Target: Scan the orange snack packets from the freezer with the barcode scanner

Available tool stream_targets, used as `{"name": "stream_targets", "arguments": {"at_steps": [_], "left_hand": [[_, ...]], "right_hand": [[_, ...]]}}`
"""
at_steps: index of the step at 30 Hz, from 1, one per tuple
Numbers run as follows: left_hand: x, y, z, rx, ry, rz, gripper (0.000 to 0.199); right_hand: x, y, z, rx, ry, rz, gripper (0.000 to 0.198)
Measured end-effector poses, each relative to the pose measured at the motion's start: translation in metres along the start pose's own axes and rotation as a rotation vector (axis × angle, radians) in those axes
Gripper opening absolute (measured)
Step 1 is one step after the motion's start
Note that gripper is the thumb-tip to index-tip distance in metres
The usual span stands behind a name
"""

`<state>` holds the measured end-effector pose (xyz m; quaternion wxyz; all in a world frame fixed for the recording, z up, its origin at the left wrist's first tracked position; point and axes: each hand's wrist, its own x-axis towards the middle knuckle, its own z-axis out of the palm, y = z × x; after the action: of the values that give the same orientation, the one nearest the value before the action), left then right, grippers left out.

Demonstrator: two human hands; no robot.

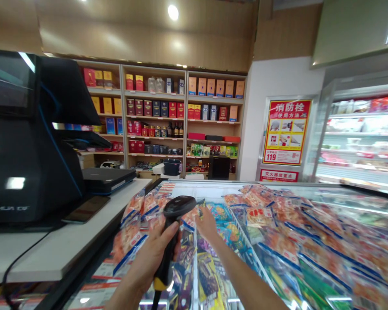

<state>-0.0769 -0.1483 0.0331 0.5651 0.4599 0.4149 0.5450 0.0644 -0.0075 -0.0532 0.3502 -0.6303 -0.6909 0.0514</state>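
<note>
A black handheld barcode scanner (178,206) with a yellow band near its base is upright in my left hand (160,246), whose fingers wrap round the handle. Its cable runs down out of view. Just right of the scanner head, my right hand (207,224) is closed on a small dark-and-yellow packet (201,206), mostly hidden by the fingers. Both hands are above a glass-topped freezer chest (213,184). Blue packs (233,230) and yellow-and-purple packs (210,275) lie beneath them in wire-divided sections.
Clear bags of orange-pink food (268,198) lie on both sides. On the left, a white counter (35,254) carries a black till (22,172), a dark phone (87,209) and a flat black device (106,178). Stocked shelves (185,99) and a lit display fridge (358,137) stand behind.
</note>
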Motion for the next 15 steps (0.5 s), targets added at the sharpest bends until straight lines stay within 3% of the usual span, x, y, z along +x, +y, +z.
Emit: {"name": "stream_targets", "arguments": {"at_steps": [5,9,12,15], "left_hand": [[0.005,-0.011,0.011,0.042,-0.063,-0.022,0.027],[0.006,-0.014,0.019,0.078,-0.100,-0.016,0.028],[0.005,-0.015,0.025,0.075,-0.117,-0.018,0.028],[0.003,-0.015,0.029,0.075,-0.117,-0.041,0.028]], "right_hand": [[-0.001,0.060,-0.059,-0.331,0.157,0.082,0.041],[-0.001,0.102,-0.103,-0.571,0.183,0.201,0.047],[-0.003,0.125,-0.115,-0.606,0.090,0.313,0.044],[-0.011,0.132,-0.108,-0.536,-0.071,0.311,0.045]]}}
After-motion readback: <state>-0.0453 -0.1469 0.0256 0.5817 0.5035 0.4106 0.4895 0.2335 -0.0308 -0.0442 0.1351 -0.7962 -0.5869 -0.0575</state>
